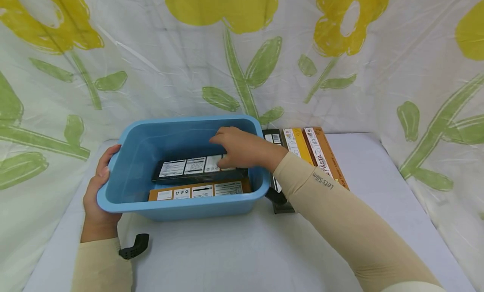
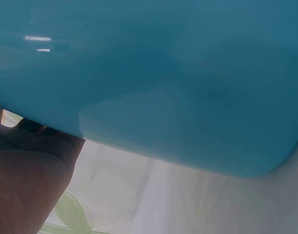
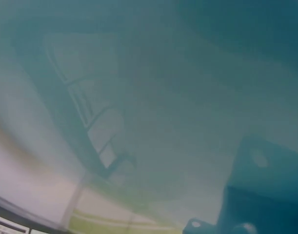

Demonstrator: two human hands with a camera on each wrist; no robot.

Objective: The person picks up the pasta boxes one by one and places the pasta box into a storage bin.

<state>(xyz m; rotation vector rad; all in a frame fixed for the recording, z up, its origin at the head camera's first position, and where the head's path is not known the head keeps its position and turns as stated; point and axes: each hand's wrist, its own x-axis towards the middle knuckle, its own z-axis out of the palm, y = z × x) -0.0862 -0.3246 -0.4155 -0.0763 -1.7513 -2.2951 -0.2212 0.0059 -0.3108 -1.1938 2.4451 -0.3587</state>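
Note:
A blue plastic tub [image 1: 204, 212] stands on the table. My left hand [image 1: 99, 191] grips its left end, fingers at the rim; the left wrist view has that hand [image 2: 31, 165] against the tub's wall [image 2: 163, 97]. Inside the tub lie a black box [image 1: 177, 179] with white label panels and, nearer me, an orange-brown box [image 1: 170, 194]. My right hand [image 1: 245, 147] reaches over the right rim, fingers spread above the black box and thumb overlapping its labels. The tub's glossy wall [image 3: 153, 146] fills much of the right wrist view, with labels mirrored in it.
Right of the tub lie a black box [image 1: 283, 208], partly hidden by my right arm, a yellow-and-white box [image 1: 298, 145] and a brown-and-white box [image 1: 327, 153] marked PASTA. A flower-printed curtain [image 1: 151, 73] hangs behind the white-covered table [image 1: 211, 254].

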